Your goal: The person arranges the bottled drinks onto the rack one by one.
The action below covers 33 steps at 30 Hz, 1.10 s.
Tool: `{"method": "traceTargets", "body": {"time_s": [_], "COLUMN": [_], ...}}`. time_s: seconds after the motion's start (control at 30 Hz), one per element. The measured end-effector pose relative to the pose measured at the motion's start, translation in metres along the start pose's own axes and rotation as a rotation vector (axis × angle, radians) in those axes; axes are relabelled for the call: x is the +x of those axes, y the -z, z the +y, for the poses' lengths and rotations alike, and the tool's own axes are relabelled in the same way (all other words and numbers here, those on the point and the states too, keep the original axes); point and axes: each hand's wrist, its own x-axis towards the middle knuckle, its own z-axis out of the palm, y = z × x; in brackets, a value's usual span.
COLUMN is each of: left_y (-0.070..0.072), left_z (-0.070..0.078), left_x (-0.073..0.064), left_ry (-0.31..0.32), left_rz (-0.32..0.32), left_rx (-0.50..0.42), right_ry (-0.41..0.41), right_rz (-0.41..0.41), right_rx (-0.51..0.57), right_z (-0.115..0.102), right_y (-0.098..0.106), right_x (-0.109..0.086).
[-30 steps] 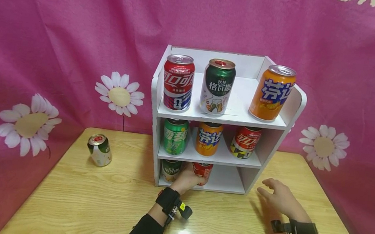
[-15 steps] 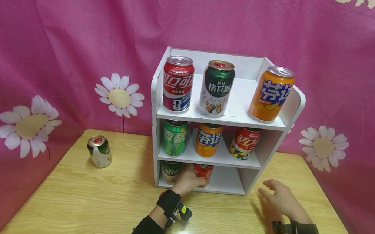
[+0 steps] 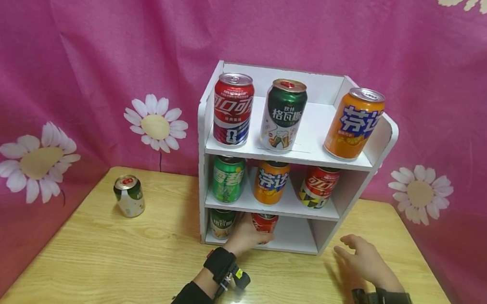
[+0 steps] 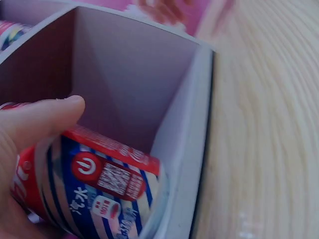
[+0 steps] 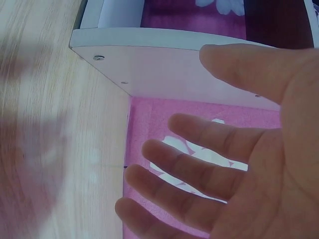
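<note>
On the bottom level of the white shelf (image 3: pixel 301 241), my left hand (image 3: pixel 245 234) grips a red cola can (image 3: pixel 265 223) standing near the middle. The left wrist view shows the thumb (image 4: pixel 47 117) along the can, whose striped blue and white side (image 4: pixel 99 189) faces the camera; the other fingers are mostly hidden. A green kvass can (image 3: pixel 222 223) stands to the left of this hand. To the right of the shelf, my right hand (image 3: pixel 364 261) hovers with its fingers relaxed, holding nothing. In the right wrist view its palm (image 5: pixel 249 189) and spread fingers show beside the shelf's side panel (image 5: pixel 189 69).
The middle level holds a green soda can (image 3: pixel 228 179), an orange can (image 3: pixel 271 182) and a red can (image 3: pixel 319 187). On top stand a cola can (image 3: pixel 232 110), a kvass can (image 3: pixel 284 116) and an orange can (image 3: pixel 354 124). Another kvass can (image 3: pixel 129 196) is on the table (image 3: pixel 130 258) at left.
The left hand stays around the red cola can on the bottom level, with at most a slight shift. The right hand holds its place beside the shelf.
</note>
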Motion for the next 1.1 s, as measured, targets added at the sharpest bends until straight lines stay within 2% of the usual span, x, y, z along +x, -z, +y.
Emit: {"method": "traceTargets", "body": {"time_s": [0.13, 0.27, 0.43, 0.6, 1.1], "left_y": [0.0022, 0.0017, 0.0004, 0.0005, -0.0012], "left_z": [-0.0006, -0.0021, -0.0038, -0.0019, 0.0018], "left_x": [0.0022, 0.0037, 0.0036, 0.0028, 0.0011], "left_ry": [-0.017, -0.028, -0.022, -0.005, 0.038], "left_rz": [-0.03, -0.027, -0.021, -0.03, 0.009], "left_rx": [-0.039, -0.028, -0.017, -0.013, 0.031], "right_ry": [0.006, 0.013, 0.003, -0.001, 0.009], "right_rz": [0.012, 0.026, -0.001, -0.017, 0.0], "right_rx": [-0.006, -0.016, -0.006, 0.015, 0.022], "right_z": [0.001, 0.0017, 0.0017, 0.0015, 0.0006], "right_y": [-0.0017, -0.0023, -0.0007, 0.0009, 0.0014], "right_x": [0.0006, 0.0012, 0.0007, 0.0001, -0.0016]}}
